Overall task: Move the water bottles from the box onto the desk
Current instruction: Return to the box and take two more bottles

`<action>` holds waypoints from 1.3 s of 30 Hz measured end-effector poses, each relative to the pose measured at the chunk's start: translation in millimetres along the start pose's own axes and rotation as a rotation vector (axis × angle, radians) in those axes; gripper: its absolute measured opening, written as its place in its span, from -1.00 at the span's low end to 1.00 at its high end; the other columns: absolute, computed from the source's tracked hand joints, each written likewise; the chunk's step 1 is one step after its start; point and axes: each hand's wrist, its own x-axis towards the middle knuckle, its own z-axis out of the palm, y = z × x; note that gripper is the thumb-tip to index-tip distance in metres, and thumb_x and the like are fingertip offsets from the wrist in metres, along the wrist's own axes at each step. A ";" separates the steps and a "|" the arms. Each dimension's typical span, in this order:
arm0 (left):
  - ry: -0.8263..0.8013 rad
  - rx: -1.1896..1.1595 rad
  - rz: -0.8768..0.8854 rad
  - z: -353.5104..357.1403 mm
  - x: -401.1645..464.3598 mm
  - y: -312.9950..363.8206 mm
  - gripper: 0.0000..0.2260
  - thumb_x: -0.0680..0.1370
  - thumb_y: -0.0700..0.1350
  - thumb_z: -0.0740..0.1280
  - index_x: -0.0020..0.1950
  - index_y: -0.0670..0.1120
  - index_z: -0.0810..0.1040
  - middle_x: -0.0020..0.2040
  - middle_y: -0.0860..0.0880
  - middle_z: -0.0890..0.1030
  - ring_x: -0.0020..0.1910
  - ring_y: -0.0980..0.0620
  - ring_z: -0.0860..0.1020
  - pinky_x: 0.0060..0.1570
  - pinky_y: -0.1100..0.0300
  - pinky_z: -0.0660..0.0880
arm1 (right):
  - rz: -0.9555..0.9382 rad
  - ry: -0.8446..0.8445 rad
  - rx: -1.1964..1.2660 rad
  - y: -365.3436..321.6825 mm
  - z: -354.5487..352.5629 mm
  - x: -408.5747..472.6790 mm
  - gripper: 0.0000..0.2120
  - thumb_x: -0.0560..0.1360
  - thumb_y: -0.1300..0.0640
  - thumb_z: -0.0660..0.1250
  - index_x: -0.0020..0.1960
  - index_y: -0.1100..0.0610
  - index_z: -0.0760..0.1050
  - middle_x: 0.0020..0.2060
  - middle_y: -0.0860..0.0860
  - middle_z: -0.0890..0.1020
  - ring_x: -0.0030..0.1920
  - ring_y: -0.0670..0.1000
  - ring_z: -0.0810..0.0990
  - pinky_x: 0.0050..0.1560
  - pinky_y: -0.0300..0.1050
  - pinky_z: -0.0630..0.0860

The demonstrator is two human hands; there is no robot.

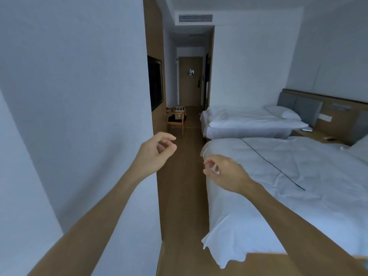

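Far down the room a cardboard box (178,113) sits on a wooden chair (175,122), with several water bottles (178,108) showing as bluish tops in it. Both arms reach forward in mid-air. My left hand (154,151) hovers beside the white wall with its fingers loosely curled and holds nothing. My right hand (224,172) hangs over the corner of the near bed, also loosely curled and empty. Both hands are far from the box. No desk is in view.
A white wall (75,96) fills the left side. Two beds with white sheets, the near bed (288,186) and the far bed (247,122), line the right. A narrow wooden floor aisle (184,176) runs between wall and beds toward a door (190,80). A dark screen (156,84) hangs on the wall.
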 end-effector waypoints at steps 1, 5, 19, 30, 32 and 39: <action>-0.009 -0.002 0.000 6.0 12.7 -7.5 -0.86 0.55 0.05 0.34 0.10 0.23 0.51 -0.06 0.31 0.54 -0.07 0.24 0.54 -0.29 0.45 0.48 | 0.011 -0.003 -0.004 8.0 3.4 11.4 -0.82 0.55 -0.14 0.27 0.13 -0.15 0.43 -0.04 -0.22 0.53 -0.12 -0.18 0.51 -0.23 -0.30 0.33; -0.043 0.016 0.023 30.8 65.8 -38.0 -0.85 0.55 0.05 0.34 0.10 0.24 0.50 -0.09 0.33 0.54 -0.05 0.28 0.53 -0.25 0.54 0.44 | 0.053 -0.007 -0.004 40.9 17.5 60.6 -0.79 0.56 -0.14 0.27 0.17 -0.14 0.43 -0.02 -0.22 0.54 -0.10 -0.15 0.53 -0.14 -0.24 0.43; -0.115 0.060 -0.006 137.0 273.9 -154.6 -0.81 0.56 0.01 0.35 0.16 0.17 0.51 -0.02 0.20 0.58 -0.09 0.19 0.54 -0.20 0.48 0.44 | 0.023 -0.041 0.037 197.5 73.2 277.4 -0.74 0.55 -0.17 0.27 0.20 -0.12 0.44 0.04 -0.19 0.54 -0.05 -0.15 0.53 -0.10 -0.22 0.45; -0.048 0.060 -0.038 180.9 442.8 -242.8 -0.81 0.55 0.02 0.36 0.15 0.18 0.52 0.03 0.19 0.57 -0.07 0.20 0.54 -0.16 0.52 0.39 | -0.075 -0.042 0.054 279.8 105.0 471.3 -0.72 0.56 -0.18 0.27 0.22 -0.12 0.43 0.00 -0.23 0.44 -0.01 -0.19 0.47 -0.08 -0.21 0.38; -0.042 0.055 -0.041 186.1 476.3 -265.9 -0.82 0.55 0.03 0.36 0.14 0.21 0.51 0.03 0.20 0.57 -0.07 0.20 0.55 -0.15 0.45 0.41 | -0.090 -0.040 0.056 293.4 116.3 509.7 -0.72 0.55 -0.17 0.28 0.21 -0.11 0.43 0.01 -0.22 0.45 -0.02 -0.20 0.46 -0.10 -0.23 0.38; -0.040 0.054 -0.027 204.2 608.1 -362.2 -0.80 0.54 0.06 0.35 0.14 0.27 0.49 0.04 0.24 0.55 -0.08 0.23 0.54 -0.19 0.38 0.38 | -0.071 -0.047 0.048 336.9 158.8 657.1 -0.73 0.54 -0.16 0.29 0.20 -0.13 0.43 -0.02 -0.23 0.44 -0.02 -0.18 0.48 0.03 -0.11 0.52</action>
